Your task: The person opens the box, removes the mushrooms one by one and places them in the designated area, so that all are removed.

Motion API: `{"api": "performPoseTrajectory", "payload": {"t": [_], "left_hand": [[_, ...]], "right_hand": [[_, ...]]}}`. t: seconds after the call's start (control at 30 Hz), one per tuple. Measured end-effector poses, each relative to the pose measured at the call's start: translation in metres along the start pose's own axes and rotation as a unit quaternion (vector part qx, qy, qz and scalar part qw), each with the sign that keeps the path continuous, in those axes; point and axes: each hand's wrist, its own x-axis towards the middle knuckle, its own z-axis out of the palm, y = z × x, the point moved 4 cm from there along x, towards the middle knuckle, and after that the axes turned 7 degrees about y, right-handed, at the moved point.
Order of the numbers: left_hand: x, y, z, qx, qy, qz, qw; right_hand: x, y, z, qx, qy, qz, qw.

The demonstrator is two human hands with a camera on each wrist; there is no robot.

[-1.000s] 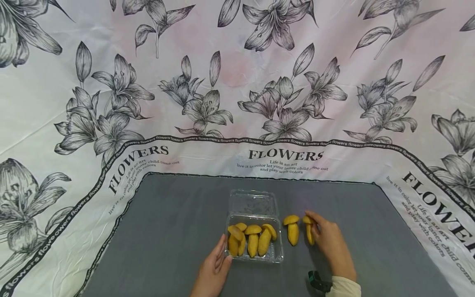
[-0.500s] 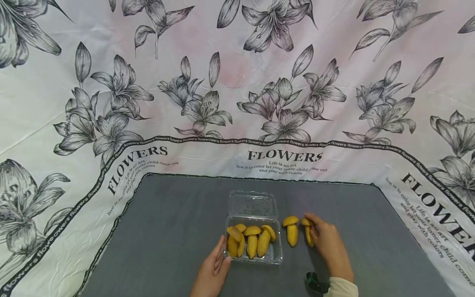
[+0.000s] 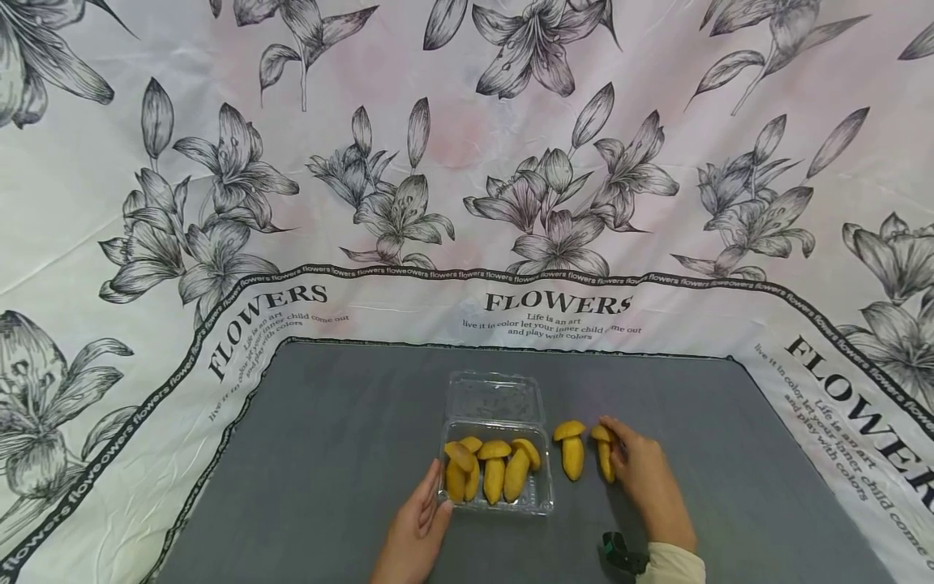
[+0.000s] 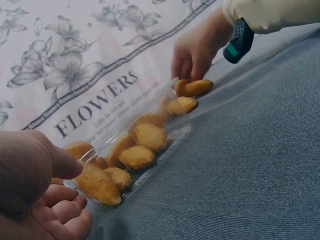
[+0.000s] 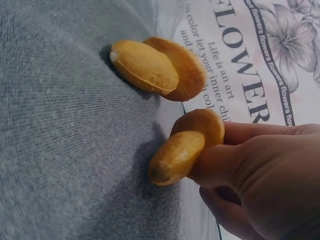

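A clear plastic clamshell box (image 3: 536,495) lies on the grey cloth with its lid (image 3: 494,399) folded back. Several yellow toy mushrooms (image 3: 494,478) lie in it, caps toward the lid. My left hand (image 3: 414,527) holds the box at its left side, thumb at the near corner and fingers along the wall. Right of the box, my right hand (image 3: 649,478) pinches the cap of one yellow mushroom (image 5: 177,157) between thumb and fingers; its stem points toward me, close over the cloth. Between that mushroom and the box lies another loose mushroom (image 3: 571,453).
The grey cloth (image 3: 343,438) covers the work surface. A white sheet printed with lilies (image 3: 409,211) rises behind it and along both sides. On the right wrist sits a dark band with a green patch (image 3: 620,551), below a cream sleeve (image 3: 671,564).
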Motion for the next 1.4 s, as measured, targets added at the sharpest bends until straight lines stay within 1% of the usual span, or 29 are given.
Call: {"api": "performPoseTrajectory", "payload": {"t": [0.2, 0.43, 0.57, 0.67, 0.77, 0.87, 1.0, 1.2, 1.27, 1.4], "left_hand": [[0.002, 0.0, -0.001, -0.002, -0.001, -0.018, 0.9998], [0.003, 0.002, -0.002, 0.001, -0.001, -0.016, 0.9999], [0.003, 0.003, -0.003, 0.005, 0.002, -0.015, 0.9999], [0.004, 0.003, -0.003, 0.007, 0.002, -0.012, 0.9999], [0.004, 0.004, -0.003, 0.007, 0.002, -0.012, 0.9999], [0.004, 0.003, -0.003, 0.007, 0.001, -0.015, 0.9999], [0.003, 0.003, -0.002, 0.007, 0.001, -0.021, 0.9998], [0.001, 0.002, -0.001, 0.007, 0.003, -0.027, 0.9996], [0.001, 0.002, -0.002, 0.007, 0.002, -0.026, 0.9996], [0.0, 0.002, -0.003, 0.009, 0.004, -0.024, 0.9997]], "right_hand": [[0.001, -0.005, -0.008, -0.007, 0.003, -0.01, 0.9999], [0.003, -0.018, -0.022, -0.008, 0.012, -0.01, 0.9998], [0.002, -0.03, -0.028, 0.005, 0.028, -0.011, 0.9995], [0.0, -0.046, -0.032, 0.024, 0.055, -0.036, 0.9975], [-0.002, -0.065, -0.032, 0.037, 0.084, -0.087, 0.9919], [-0.003, -0.083, -0.029, 0.057, 0.097, -0.134, 0.9846], [-0.002, -0.101, -0.023, 0.078, 0.093, -0.168, 0.9782], [-0.002, -0.119, -0.013, 0.093, 0.086, -0.212, 0.969], [-0.004, -0.126, -0.009, 0.104, 0.071, -0.218, 0.9678], [-0.009, -0.141, 0.004, 0.12, 0.031, -0.215, 0.9688]]}}
